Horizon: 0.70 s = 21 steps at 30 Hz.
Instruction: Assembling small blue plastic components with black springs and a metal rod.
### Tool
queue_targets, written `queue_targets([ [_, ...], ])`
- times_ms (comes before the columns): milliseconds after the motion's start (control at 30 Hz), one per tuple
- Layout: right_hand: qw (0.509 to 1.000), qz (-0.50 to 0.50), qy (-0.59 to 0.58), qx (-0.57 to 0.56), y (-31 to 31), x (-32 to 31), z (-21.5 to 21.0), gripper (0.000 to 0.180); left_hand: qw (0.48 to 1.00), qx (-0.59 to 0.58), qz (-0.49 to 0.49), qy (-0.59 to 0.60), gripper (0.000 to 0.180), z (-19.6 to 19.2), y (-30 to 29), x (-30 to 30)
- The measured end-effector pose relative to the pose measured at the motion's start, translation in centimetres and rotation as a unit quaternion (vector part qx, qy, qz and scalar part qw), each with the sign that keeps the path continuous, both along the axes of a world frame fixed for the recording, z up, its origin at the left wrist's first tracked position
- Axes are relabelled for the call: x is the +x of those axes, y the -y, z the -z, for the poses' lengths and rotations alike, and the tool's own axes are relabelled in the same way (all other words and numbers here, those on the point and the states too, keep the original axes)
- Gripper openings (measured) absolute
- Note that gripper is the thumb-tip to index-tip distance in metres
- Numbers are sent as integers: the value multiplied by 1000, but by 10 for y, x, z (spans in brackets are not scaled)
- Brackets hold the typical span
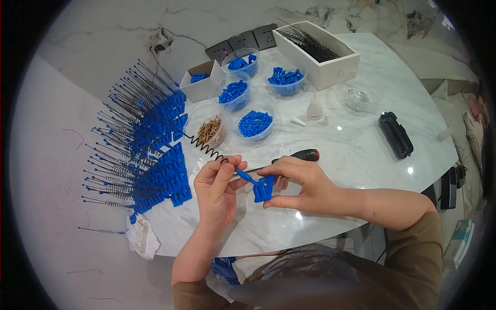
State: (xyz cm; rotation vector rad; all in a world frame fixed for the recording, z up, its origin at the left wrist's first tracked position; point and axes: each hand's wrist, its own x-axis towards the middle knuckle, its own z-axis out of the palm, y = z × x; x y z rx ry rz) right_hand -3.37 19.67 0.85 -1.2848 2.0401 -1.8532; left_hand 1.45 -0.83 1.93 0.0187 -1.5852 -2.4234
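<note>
My left hand point(217, 183) pinches the lower end of a black coil spring point(202, 146), whose wire slants up and to the left. Where the spring ends, a narrow blue plastic stem point(245, 176) begins, running down to a flared blue plastic base point(264, 189). Thumb and fingers of my right hand point(302, 182) grip that base from the right. A small brass-coloured spot shows on the base's face. Behind my hands lies a screwdriver point(306, 155) with a black handle, its shaft partly covered by my fingers.
Many similar blue-based spring pieces point(168, 175) are stacked along the table's left edge. Tubs hold blue beads point(255, 124), blue tubes point(233, 92) and brass screws point(210, 130). A white box point(330, 72) contains black springs. A black case point(396, 135) lies right, near a small bottle point(314, 109).
</note>
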Motion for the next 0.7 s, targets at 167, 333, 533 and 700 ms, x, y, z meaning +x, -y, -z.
queue_targets([
  [167,1000,-5,7,1,-1,1,-2,52,999,32,21,-1,13,0,1,1],
  [333,1000,-5,26,-12,-3,0,-4,52,999,-21,48,-11,31,-5,-9,3],
  [533,999,-6,35,-34,-4,-1,-4,49,998,-34,51,-13,40,-6,-12,3],
  [700,999,-20,10,-31,-1,0,-5,48,998,-47,38,-6,37,-7,-3,5],
])
